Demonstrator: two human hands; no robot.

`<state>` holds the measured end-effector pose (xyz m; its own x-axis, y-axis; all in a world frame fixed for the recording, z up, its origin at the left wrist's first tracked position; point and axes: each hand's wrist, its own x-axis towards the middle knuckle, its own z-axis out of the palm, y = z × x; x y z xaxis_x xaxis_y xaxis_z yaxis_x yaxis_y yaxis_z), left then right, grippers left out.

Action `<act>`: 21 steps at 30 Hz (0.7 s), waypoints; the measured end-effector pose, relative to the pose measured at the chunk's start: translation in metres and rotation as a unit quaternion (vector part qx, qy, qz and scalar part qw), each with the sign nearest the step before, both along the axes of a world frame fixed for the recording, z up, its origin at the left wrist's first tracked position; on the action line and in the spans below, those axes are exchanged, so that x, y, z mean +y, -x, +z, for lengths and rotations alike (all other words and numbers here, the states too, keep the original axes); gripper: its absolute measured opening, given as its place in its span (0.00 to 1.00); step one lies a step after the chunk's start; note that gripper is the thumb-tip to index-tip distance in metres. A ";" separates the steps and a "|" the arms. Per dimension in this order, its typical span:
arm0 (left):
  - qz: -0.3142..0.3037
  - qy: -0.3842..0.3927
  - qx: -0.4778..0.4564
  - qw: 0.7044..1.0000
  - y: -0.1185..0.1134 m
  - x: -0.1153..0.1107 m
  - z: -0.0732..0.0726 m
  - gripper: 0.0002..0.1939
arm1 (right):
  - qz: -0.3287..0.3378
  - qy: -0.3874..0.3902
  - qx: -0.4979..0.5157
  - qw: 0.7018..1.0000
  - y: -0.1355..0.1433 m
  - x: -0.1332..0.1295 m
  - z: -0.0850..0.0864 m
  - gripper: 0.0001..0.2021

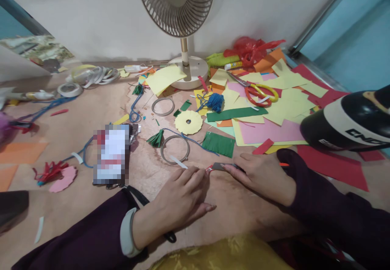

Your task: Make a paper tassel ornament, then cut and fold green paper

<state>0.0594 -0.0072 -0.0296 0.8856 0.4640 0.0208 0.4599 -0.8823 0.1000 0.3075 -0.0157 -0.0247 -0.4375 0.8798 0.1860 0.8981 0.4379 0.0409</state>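
In the head view, the person's right hand (pixel 258 178) grips a gray-bladed tool (pixel 219 166) low over the wooden tabletop (pixel 231 205), its tip just beside a small red scrap (pixel 209 167) at the left hand's fingertips. The left hand (pixel 179 199) rests with curled fingers and thumb apart, though whether those fingers pinch the scrap cannot be told. Beyond the hands lie a metal ring (pixel 163 150), a fringed green paper strip (pixel 218 144) and a scalloped yellow paper disc (pixel 195 128), with red-and-yellow-handled scissors (pixel 258 94) farther off on paper sheets (pixel 291 97).
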 end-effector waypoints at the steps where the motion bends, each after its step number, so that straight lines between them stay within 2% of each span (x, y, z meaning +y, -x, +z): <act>1: 0.000 -0.002 -0.001 1.000 0.000 0.000 0.000 0.31 | 0.001 -0.002 -0.001 1.000 0.000 0.000 0.000 0.25; 8: 0.001 -0.002 0.000 1.000 0.001 0.000 0.000 0.31 | 0.002 -0.009 -0.003 1.000 0.001 -0.001 0.000 0.26; 21: 0.001 0.003 -0.005 1.000 -0.001 0.003 0.003 0.28 | -0.045 0.033 -0.028 0.998 -0.004 0.001 0.000 0.26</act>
<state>0.0600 -0.0045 -0.0265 0.8842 0.4664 0.0279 0.4610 -0.8806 0.1094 0.3115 -0.0149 -0.0250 -0.3637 0.9258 0.1031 0.9312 0.3585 0.0651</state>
